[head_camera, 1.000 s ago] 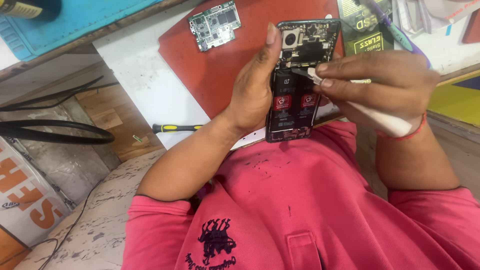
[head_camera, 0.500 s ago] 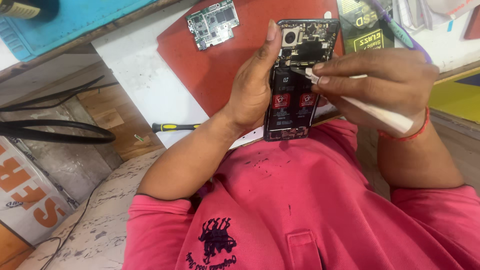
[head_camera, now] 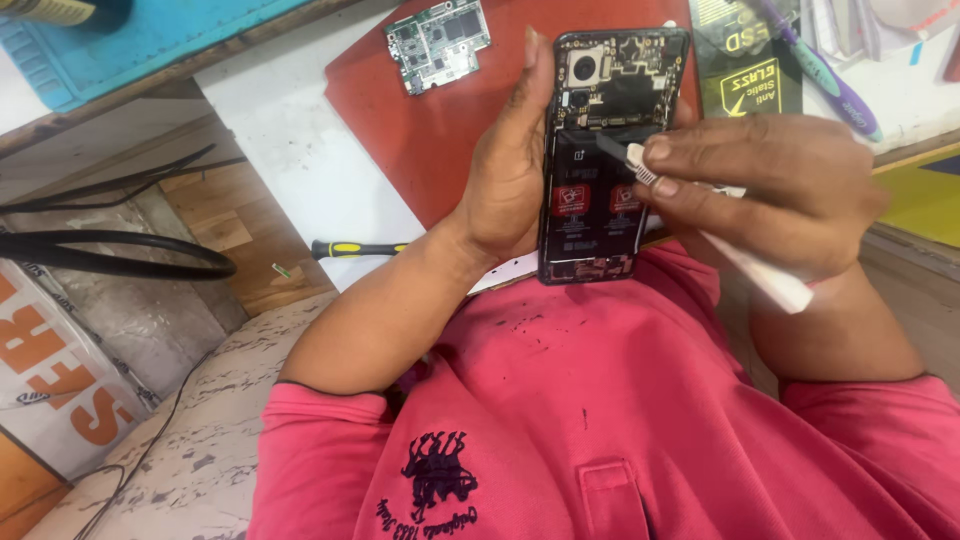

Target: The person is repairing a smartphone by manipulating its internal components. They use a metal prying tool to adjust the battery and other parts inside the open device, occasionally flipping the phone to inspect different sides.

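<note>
Your left hand (head_camera: 515, 190) grips the opened phone (head_camera: 605, 160) above the red mat (head_camera: 440, 130); your right hand (head_camera: 770, 190) pinches a white tool (head_camera: 700, 235), its tip now shifted toward the phone's middle, prying continuing; circuit board (head_camera: 438, 42) at eleven o'clock.

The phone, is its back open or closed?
Open. The phone has no back cover: its battery, camera and inner boards show while the left hand holds it.

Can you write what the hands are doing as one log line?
left hand: holds opened phone upright | right hand: white tool tip on phone
</note>
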